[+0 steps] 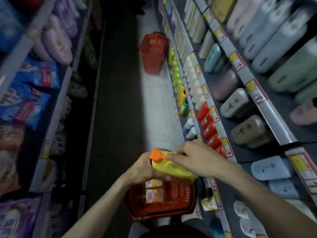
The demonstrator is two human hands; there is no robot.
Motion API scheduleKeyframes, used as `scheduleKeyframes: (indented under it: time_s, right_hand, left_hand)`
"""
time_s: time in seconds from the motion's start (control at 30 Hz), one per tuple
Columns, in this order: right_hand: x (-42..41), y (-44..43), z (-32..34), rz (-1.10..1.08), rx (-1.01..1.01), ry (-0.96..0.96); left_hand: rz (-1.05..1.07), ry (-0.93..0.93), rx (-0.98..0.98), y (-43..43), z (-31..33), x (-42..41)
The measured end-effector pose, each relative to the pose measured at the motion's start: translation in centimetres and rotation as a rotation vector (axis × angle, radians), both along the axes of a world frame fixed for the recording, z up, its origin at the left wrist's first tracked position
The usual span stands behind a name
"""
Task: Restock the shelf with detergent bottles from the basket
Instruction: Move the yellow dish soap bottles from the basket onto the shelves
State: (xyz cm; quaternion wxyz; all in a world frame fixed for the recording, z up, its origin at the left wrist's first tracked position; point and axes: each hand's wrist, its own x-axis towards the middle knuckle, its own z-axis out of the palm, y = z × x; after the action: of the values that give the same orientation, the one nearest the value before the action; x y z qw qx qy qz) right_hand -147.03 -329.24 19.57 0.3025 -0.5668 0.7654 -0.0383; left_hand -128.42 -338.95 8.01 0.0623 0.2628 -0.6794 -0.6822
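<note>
The left hand (144, 167) grips the yellow detergent bottle (171, 167) below its orange cap (156, 155), and the right hand (197, 155) curls over its top. It is tilted above the red basket (181, 196).

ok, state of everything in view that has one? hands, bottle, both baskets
Yellow plastic detergent bottle with orange cap: capped, tipped sideways, held above the near basket.
Left hand: grips the bottle's cap end.
Right hand: grips the bottle from above.
Near red plastic basket: below the hands, holds yellow-labelled bottles.
Far red plastic basket: upright beside the right shelf; contents unclear.
</note>
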Motion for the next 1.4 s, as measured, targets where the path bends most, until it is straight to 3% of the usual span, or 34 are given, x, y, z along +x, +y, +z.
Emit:
scheduleKeyframes:
  time_s: [0.17,0.43,0.7,0.83,1.07,1.4]
  right_hand:
    - [0.4,-1.3,5.3,0.150,-0.081,0.160]
    - [0.3,-4.2,8.0,0.111,-0.317,0.000]
    - [1.5,-6.7,6.7,-0.056,-0.428,-0.361]
    - [3.4,-7.4,4.8,-0.157,-0.284,-0.721]
    - [9.0,-8.4,3.1,-0.074,-0.080,-1.032]
    - [15.3,-6.0,3.3,0.165,-0.071,-1.223]
  left_hand:
    - [0.155,0.099,-0.101,0.0,4.0,0.8]
    - [0.454,0.229,0.013,-0.8,7.6,2.0]
    - [0.696,0.311,0.161,-1.6,10.6,5.4]
    - [0.859,0.354,0.250,-1.5,12.1,7.5]
    - [1.098,0.374,0.329,0.3,14.8,11.7]
    - [1.369,0.268,0.052,8.8,17.2,16.4]
